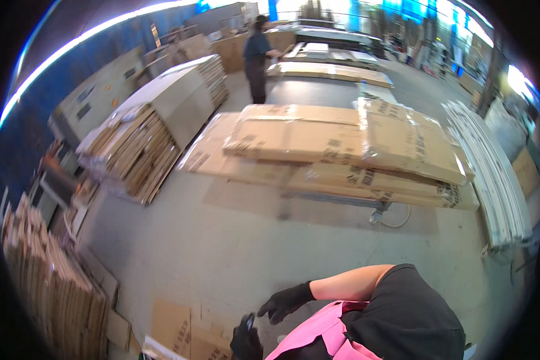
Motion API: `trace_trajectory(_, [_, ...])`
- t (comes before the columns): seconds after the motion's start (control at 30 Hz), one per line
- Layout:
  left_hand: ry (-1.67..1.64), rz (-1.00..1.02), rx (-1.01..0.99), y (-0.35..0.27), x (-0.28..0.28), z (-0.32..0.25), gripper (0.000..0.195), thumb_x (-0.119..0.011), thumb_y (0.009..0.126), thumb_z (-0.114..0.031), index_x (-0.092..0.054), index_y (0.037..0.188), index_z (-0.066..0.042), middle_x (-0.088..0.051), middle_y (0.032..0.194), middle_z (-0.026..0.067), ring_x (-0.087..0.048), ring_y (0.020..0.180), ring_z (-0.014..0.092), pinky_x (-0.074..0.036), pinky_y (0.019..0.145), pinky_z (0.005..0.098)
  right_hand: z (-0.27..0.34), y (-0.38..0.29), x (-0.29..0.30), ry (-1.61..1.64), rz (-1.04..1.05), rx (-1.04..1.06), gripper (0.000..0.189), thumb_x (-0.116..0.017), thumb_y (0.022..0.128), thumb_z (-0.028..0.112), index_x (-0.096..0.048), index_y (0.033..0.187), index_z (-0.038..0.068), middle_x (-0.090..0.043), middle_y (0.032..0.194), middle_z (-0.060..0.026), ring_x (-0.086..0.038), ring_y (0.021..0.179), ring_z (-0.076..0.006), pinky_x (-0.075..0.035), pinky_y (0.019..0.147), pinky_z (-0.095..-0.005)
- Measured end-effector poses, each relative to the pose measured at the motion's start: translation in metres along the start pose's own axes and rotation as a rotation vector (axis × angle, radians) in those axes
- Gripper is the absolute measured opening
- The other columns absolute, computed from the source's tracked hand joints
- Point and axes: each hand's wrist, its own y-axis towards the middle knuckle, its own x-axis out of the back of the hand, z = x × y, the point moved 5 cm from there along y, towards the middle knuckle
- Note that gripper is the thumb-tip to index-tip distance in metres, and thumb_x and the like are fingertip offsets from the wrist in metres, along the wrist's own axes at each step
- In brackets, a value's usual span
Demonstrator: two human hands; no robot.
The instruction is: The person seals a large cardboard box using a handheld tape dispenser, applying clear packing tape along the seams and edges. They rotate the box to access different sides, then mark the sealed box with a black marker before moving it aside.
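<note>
My left hand (246,341), in a black glove, is at the bottom of the view. It grips a small dark object (250,321) with a shiny face, too small to identify. Just above and to the right is my right hand (285,303), also black-gloved, its fingers apart and pointing toward that object. Nothing shows in the right hand. Both hands are in front of my pink apron (315,326). Below and left of them, flat cardboard (173,321) with printed writing lies low down.
Taped cardboard packages (297,130) are stacked ahead. White strips (490,175) lie in a long stack at right. Wrapped panels (130,153) stand left, upright boards (54,288) lower left. Concrete floor (234,238) lies between. A person (256,58) stands behind, beside more packages.
</note>
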Motion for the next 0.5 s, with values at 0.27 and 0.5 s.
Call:
trace_trajectory(0.27, [-0.071, 0.358, -0.645, 0.188, -0.188, -0.281, 0.046, -0.065, 0.088, -0.013, -0.054, 0.133, -0.009, -0.065, 0.08, 0.01, -0.064, 0.065, 0.029, -0.049, 0.054, 0.0388, 0.021, -0.249, 0.178, 0.491, -0.742, 0.071, 0.037, -0.057, 0.099, 0.043, -0.069, 0.095, 0.009, -0.052, 0.061, 0.0005, -0.044, 0.052, -0.008, -0.035, 0.05, -0.0254])
trace_trajectory(0.5, [-0.538, 0.891, -0.388, 0.267, -0.303, -0.445, 0.071, -0.061, 0.09, -0.008, -0.028, 0.153, -0.006, -0.055, 0.065, 0.0068, -0.056, 0.055, 0.02, -0.046, 0.053, 0.0343, 0.048, -0.441, 0.27, 0.485, -1.254, 0.307, 0.025, -0.055, 0.098, 0.021, -0.063, 0.081, 0.004, -0.055, 0.056, -0.0036, -0.051, 0.047, -0.0106, -0.038, 0.046, -0.0259])
